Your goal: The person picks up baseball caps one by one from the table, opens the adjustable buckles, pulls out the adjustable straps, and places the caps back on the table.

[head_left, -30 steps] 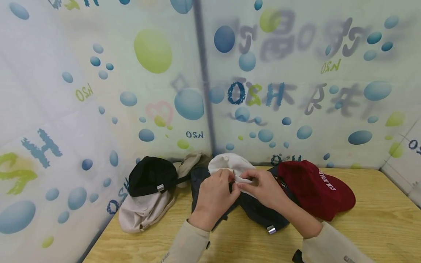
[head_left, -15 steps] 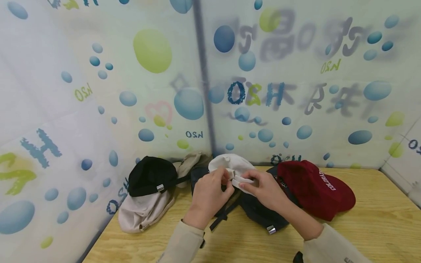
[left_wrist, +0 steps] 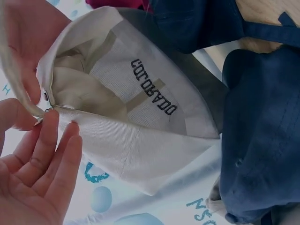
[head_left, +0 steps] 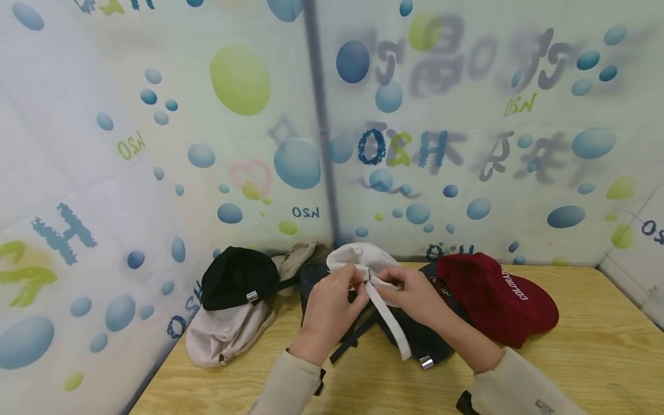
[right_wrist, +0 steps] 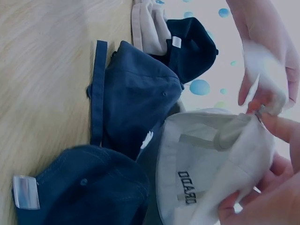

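Conceivably, the white baseball-cap strap (head_left: 389,321), pinched by left hand (head_left: 331,308) and right hand (head_left: 421,298), tail toward five o'clock, could be twisted by uneven tugging.

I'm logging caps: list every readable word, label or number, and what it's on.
"COLORADO": inside the white cap.
"COLORAD", end turned away: red cap.
"H2O", mirrored: patterned sheet behind.
Too blurred: grey characters on the sheet; white mark on a navy cap.
Too small: smaller sheet prints; lettering on the dark band beside the red cap; right sleeve mark.
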A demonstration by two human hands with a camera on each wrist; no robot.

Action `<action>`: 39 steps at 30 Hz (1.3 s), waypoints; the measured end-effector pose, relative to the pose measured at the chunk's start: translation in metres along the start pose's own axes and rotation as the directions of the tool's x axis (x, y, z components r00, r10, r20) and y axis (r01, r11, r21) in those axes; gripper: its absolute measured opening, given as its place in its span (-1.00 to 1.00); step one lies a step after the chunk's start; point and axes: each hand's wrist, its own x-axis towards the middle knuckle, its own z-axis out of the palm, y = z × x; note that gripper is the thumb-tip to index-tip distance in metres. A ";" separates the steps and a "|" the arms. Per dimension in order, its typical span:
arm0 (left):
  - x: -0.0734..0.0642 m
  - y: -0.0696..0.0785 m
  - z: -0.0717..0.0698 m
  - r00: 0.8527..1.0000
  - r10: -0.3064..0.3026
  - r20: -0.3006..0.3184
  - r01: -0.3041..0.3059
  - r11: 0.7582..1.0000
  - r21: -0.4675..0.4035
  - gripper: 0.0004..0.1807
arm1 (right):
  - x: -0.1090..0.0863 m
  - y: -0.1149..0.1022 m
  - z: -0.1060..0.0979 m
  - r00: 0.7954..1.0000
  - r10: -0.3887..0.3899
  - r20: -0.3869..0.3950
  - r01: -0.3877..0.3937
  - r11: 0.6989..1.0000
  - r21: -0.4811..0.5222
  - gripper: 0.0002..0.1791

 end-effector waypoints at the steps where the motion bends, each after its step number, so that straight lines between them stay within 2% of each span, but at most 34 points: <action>1: 0.000 0.001 0.000 1.000 0.010 0.000 -0.010 1.000 0.001 -0.86 | 0.000 0.000 0.001 1.000 -0.001 -0.008 0.001 1.000 -0.007 -0.85; 8: -0.002 -0.001 0.000 0.997 0.064 0.039 -0.064 0.998 -0.011 -0.82 | -0.001 -0.003 -0.003 0.999 0.020 -0.046 -0.022 0.999 -0.039 -0.89; 15: -0.002 -0.008 0.004 0.994 0.111 0.015 -0.111 0.993 0.042 -0.68 | -0.001 -0.002 -0.005 1.000 0.013 -0.020 -0.014 1.000 -0.024 -0.89; 20: -0.002 -0.009 0.008 0.994 0.106 0.013 -0.107 0.994 0.038 -0.67 | -0.002 -0.001 -0.004 1.000 0.008 -0.009 -0.008 1.000 -0.023 -0.89; 28: -0.003 -0.008 0.012 0.994 0.095 0.051 -0.098 0.993 0.066 -0.69 | -0.003 0.000 -0.005 1.000 -0.005 0.026 0.006 1.000 -0.021 -0.88; 35: -0.003 -0.010 0.012 0.997 0.068 0.032 -0.070 0.996 0.060 -0.73 | -0.003 0.001 -0.008 0.998 -0.009 0.060 0.006 0.999 0.040 -0.87; 37: -0.004 -0.011 0.012 0.998 0.047 0.041 -0.049 0.998 0.031 -0.75 | -0.004 0.000 -0.008 0.998 -0.010 0.064 0.007 0.999 0.051 -0.87; 39: -0.004 -0.011 0.011 0.998 0.003 0.069 -0.001 0.999 -0.038 -0.76 | -0.004 0.000 -0.009 0.998 -0.012 0.066 0.008 0.998 0.057 -0.87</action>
